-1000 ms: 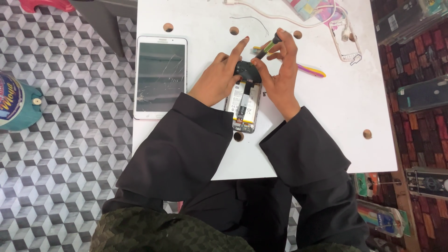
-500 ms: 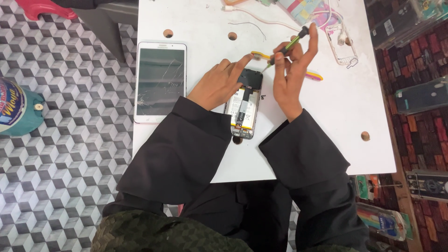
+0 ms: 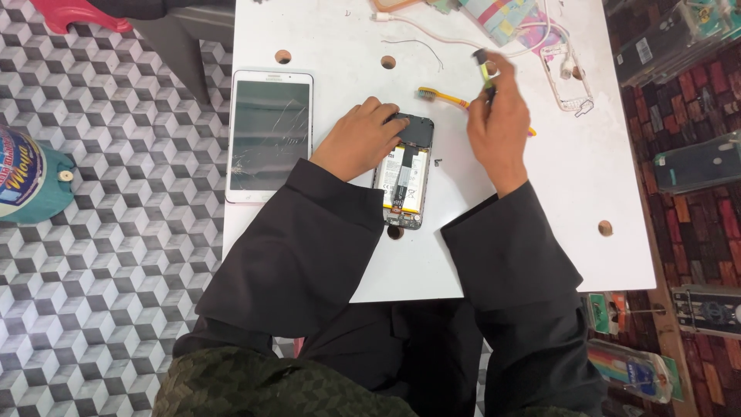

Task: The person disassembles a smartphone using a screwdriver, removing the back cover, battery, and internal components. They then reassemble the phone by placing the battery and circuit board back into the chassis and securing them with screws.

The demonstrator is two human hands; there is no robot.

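Head camera, looking straight down: a person in black sleeves sits at a white tabletop (image 3: 340,255) with round holes in it. An opened phone (image 3: 405,174), back cover off, lies flat near the middle, battery and black inner plate showing. The left hand (image 3: 359,143) rests on its upper left corner, fingers pressing down, closed on nothing. The right hand (image 3: 498,123) is lifted beside the phone, pinched shut on a small screwdriver (image 3: 483,66) with a yellow-green and black grip.

The phone looks light, stiff and fragile inside; its outer edges seem the safest hold, away from the bare parts.

A yellow toothbrush (image 3: 444,96) lies just behind the phone. A white tablet (image 3: 270,135) with a cracked screen sits at the left edge. Flat hanging packages (image 3: 698,162), mostly dark and clear-fronted, line the brick-patterned right side; more colourful ones hang lower right. A teal container (image 3: 31,174) with a bright label stands on the patterned floor.
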